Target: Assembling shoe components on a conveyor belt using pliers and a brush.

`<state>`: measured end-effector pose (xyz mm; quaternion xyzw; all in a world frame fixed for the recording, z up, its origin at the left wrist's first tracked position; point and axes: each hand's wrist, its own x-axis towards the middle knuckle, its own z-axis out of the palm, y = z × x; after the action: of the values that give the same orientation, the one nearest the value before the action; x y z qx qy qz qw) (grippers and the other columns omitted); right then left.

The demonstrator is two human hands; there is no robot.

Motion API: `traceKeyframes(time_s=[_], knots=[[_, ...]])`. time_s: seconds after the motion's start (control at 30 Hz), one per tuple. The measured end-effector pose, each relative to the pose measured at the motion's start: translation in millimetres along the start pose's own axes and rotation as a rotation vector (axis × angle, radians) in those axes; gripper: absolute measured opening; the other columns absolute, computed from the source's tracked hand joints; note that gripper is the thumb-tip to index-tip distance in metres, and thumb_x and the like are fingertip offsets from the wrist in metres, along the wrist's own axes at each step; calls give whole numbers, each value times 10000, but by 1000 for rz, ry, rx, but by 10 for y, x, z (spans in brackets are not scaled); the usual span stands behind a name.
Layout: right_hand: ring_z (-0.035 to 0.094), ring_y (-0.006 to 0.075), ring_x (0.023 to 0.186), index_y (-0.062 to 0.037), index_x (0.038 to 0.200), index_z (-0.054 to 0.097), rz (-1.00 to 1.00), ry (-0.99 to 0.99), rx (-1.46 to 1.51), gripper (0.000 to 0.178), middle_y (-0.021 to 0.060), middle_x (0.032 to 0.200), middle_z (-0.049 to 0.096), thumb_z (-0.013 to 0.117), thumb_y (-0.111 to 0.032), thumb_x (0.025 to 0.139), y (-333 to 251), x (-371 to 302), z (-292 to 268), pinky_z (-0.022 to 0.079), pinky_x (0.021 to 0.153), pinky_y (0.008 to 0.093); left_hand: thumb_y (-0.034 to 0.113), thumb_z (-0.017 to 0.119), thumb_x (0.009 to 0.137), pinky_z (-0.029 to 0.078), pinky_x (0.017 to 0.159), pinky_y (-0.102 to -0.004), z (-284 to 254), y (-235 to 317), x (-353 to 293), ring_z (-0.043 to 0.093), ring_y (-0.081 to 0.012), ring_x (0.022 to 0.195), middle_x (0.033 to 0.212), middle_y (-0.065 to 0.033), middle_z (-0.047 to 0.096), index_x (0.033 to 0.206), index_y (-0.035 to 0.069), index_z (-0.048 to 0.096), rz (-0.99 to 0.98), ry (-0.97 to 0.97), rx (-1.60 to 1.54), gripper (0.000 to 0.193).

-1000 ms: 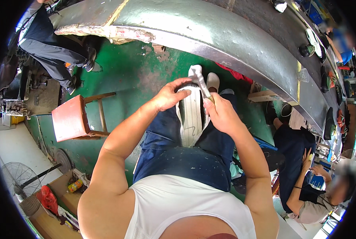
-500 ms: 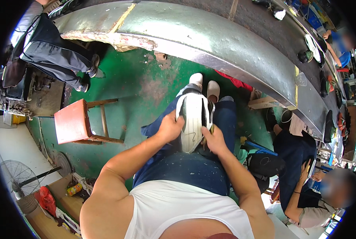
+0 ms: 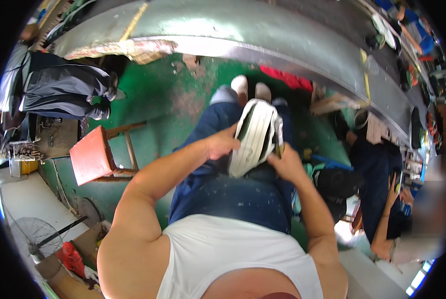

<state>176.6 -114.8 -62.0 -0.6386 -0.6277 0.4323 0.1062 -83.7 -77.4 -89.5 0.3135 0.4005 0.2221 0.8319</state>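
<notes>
A shoe [image 3: 253, 138] with a pale, ridged sole is held over my lap, its sole turned up toward me. My left hand [image 3: 224, 143] is closed on its left edge, fingers mostly hidden behind it. On the opposite side my right hand [image 3: 285, 163] is closed around the lower right edge. A thin yellowish thing shows beside the right thumb and forefinger; I cannot make out what it is. Dark gaps and white edging run along the shoe's right side, and I cannot tell whether a second shoe lies behind it.
A long metal-edged workbench [image 3: 223, 37] curves across the far side. To my left stands a red-topped stool [image 3: 91, 154], with a fan [image 3: 36, 236] behind it. A person in dark trousers [image 3: 66, 92] stands far left. Another person [image 3: 387, 199] sits close on my right, beside a black rounded thing [image 3: 336, 183].
The shoe has tilted, its far end leaning right, and shifted slightly right. Both hands have moved with it, keeping their hold. The whole view has shifted a little.
</notes>
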Motion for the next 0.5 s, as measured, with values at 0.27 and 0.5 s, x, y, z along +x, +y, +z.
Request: traceKeyframes(time_s=[0.27,0.5], knots=[[620,456,1028,64,1379,476,-185,-267,-274,537,287,1083,632,620,-158,912,-116,-388,-493,487,928,483,-13,572,757,222,1194,-313,74,-396,85,302,-261,1474,1614,-214,258,1600,0,27,83,71,344,1004],[648,433,981,106,1273,532,-468,-84,-684,466,254,1039,653,634,-130,884,-308,-167,-345,531,859,474,71,577,827,251,1182,-308,98,-379,67,316,-255,1463,1620,-210,248,1595,-15,34,36,40,313,944]])
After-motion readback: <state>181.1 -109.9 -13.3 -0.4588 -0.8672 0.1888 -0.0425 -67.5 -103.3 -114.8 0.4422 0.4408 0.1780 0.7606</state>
